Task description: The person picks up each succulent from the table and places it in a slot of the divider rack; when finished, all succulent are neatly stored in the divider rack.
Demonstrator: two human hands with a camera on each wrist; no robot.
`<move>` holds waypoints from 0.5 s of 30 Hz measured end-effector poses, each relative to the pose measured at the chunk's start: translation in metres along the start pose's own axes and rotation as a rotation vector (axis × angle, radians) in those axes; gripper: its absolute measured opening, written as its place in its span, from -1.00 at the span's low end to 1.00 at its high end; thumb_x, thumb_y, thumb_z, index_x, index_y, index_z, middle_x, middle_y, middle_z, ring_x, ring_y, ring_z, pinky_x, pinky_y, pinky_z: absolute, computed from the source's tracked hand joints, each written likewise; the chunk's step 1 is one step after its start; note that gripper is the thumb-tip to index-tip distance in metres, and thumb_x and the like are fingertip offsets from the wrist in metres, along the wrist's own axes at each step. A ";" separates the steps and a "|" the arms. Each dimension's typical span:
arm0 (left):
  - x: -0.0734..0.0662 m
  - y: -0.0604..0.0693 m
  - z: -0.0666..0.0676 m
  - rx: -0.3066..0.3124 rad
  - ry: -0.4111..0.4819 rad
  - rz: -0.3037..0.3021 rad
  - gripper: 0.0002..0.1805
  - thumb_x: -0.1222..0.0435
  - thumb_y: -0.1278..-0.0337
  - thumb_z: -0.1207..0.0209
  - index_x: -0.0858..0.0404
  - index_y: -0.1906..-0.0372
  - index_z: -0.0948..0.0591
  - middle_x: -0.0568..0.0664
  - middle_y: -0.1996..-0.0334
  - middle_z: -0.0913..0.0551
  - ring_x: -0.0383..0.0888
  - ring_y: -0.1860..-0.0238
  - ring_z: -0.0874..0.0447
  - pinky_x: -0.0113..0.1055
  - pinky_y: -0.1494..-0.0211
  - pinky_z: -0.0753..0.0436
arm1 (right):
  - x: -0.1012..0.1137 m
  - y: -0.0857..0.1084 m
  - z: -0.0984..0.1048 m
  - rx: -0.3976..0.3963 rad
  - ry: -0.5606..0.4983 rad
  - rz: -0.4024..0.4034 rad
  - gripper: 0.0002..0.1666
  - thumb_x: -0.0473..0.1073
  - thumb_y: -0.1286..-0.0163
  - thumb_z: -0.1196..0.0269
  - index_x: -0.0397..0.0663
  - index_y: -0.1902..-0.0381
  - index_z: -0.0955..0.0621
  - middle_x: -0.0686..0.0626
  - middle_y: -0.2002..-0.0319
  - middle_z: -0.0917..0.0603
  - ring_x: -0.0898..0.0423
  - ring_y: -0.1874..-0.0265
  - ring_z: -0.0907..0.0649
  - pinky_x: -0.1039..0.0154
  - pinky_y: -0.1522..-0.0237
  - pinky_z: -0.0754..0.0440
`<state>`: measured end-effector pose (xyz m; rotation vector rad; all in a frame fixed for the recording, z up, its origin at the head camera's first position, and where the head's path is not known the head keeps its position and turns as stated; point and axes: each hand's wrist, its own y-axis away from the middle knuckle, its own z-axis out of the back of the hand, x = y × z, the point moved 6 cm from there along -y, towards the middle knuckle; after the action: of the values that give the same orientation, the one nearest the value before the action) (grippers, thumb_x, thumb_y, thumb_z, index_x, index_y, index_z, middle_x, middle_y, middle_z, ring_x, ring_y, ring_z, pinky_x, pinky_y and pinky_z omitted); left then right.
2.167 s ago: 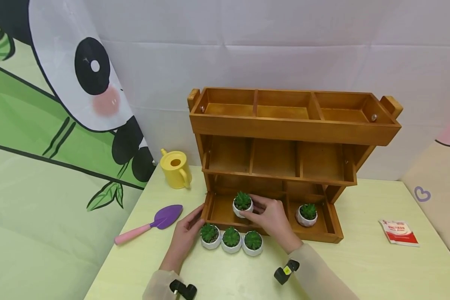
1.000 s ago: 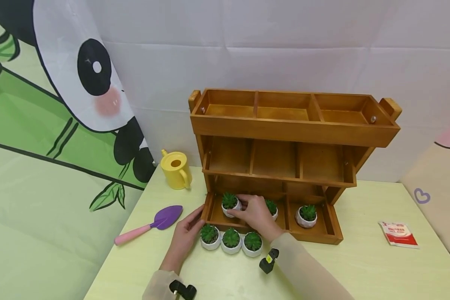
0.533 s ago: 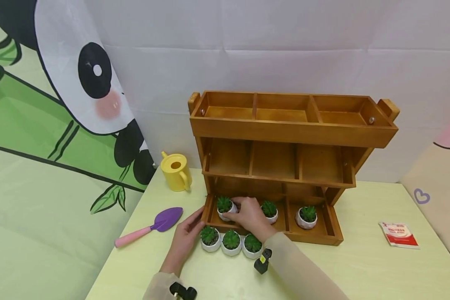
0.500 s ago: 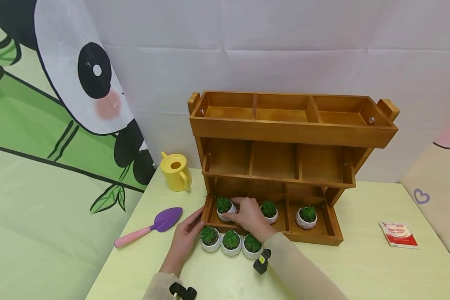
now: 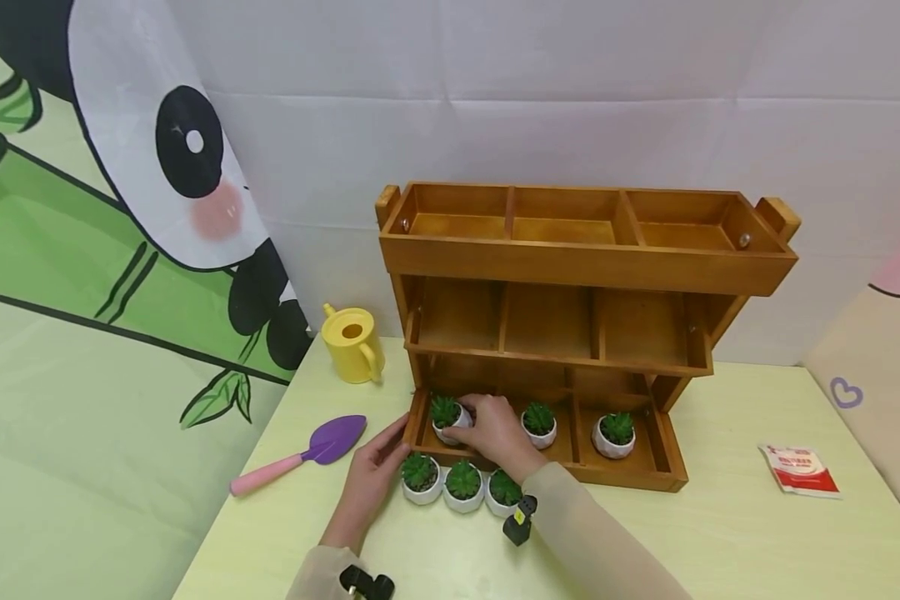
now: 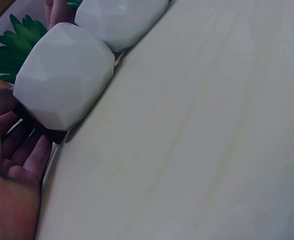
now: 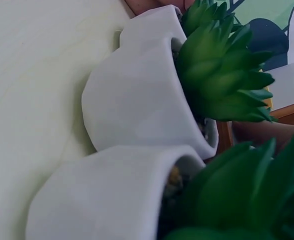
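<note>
In the head view, my right hand (image 5: 498, 433) pinches a white pot with a green succulent (image 5: 445, 412) at the left end of the bottom tier of the brown wooden rack (image 5: 585, 265). Two more potted succulents sit in that tier, one near the middle (image 5: 538, 421) and one on the right (image 5: 614, 435). My left hand (image 5: 371, 479) grips the tier's front left corner; the left wrist view shows its fingers (image 6: 24, 150) curled by the edge, beside a white pot (image 6: 67, 75). Three potted succulents (image 5: 462, 486) stand in a row before the rack.
A yellow watering can (image 5: 354, 346) stands left of the rack. The purple trowel (image 5: 334, 439) with its pink handle lies nearer the table's left edge. To the right lies a red and white packet (image 5: 798, 471). Both upper tiers hold no pots.
My right hand has moved left along the bottom tier with its pot, and the pot near the middle has come into view. My left hand has stayed at the corner.
</note>
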<state>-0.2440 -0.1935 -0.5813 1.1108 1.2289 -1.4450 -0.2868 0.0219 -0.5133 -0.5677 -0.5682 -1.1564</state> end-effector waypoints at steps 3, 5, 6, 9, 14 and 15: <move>-0.001 0.000 -0.001 -0.002 0.005 0.004 -0.48 0.34 -0.49 -0.22 0.14 -0.48 -0.53 0.03 -0.43 -0.52 0.01 -0.36 -0.54 -0.37 -0.37 -0.55 | 0.001 0.000 0.001 0.012 0.009 -0.010 -0.33 0.10 -0.19 -0.60 -0.18 -0.13 -0.74 -0.08 0.01 -0.79 0.02 0.05 -0.73 0.10 -0.04 -0.77; -0.001 0.000 -0.001 -0.002 0.005 -0.002 -0.48 0.34 -0.49 -0.23 0.17 -0.48 -0.53 0.05 -0.43 -0.51 0.01 -0.36 -0.54 -0.38 -0.36 -0.55 | 0.002 0.000 0.003 0.019 0.009 -0.013 -0.33 0.09 -0.18 -0.61 -0.19 -0.13 -0.75 -0.09 0.01 -0.79 -0.01 0.03 -0.73 0.07 -0.06 -0.77; -0.001 0.000 -0.001 -0.002 0.003 -0.007 -0.48 0.35 -0.49 -0.23 0.18 -0.47 -0.52 0.07 -0.43 -0.51 0.01 -0.36 -0.54 -0.39 -0.36 -0.55 | 0.004 0.001 0.004 0.023 0.007 -0.013 -0.33 0.07 -0.17 -0.62 -0.20 -0.12 -0.75 -0.10 0.01 -0.79 -0.02 0.02 -0.74 0.05 -0.06 -0.77; -0.001 0.000 0.000 -0.005 -0.002 -0.031 -0.48 0.37 -0.48 -0.23 0.24 -0.47 -0.52 0.12 -0.42 -0.51 0.01 -0.36 -0.54 -0.40 -0.36 -0.54 | 0.006 0.001 0.004 0.034 0.012 -0.025 -0.34 0.06 -0.16 -0.62 -0.20 -0.12 -0.75 -0.10 0.02 -0.79 -0.02 0.03 -0.73 0.04 -0.06 -0.76; -0.001 -0.001 0.000 -0.002 -0.002 -0.059 -0.48 0.38 -0.48 -0.23 0.29 -0.46 -0.51 0.17 -0.42 -0.51 -0.02 -0.36 -0.54 -0.39 -0.38 -0.52 | 0.008 0.002 0.005 0.045 0.024 -0.051 -0.37 0.04 -0.16 -0.63 -0.17 -0.10 -0.76 -0.06 0.05 -0.80 0.01 0.06 -0.72 0.06 -0.03 -0.75; -0.001 -0.001 0.000 -0.004 0.001 -0.056 -0.48 0.38 -0.47 -0.23 0.28 -0.46 -0.51 0.16 -0.42 -0.51 -0.04 -0.36 -0.54 -0.39 -0.38 -0.52 | 0.008 0.002 0.005 0.047 0.026 -0.054 -0.39 0.03 -0.16 -0.63 -0.16 -0.08 -0.77 -0.05 0.07 -0.80 0.02 0.08 -0.72 0.07 -0.01 -0.75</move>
<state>-0.2444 -0.1931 -0.5799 1.0815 1.2721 -1.4840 -0.2830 0.0206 -0.5044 -0.4988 -0.5898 -1.1963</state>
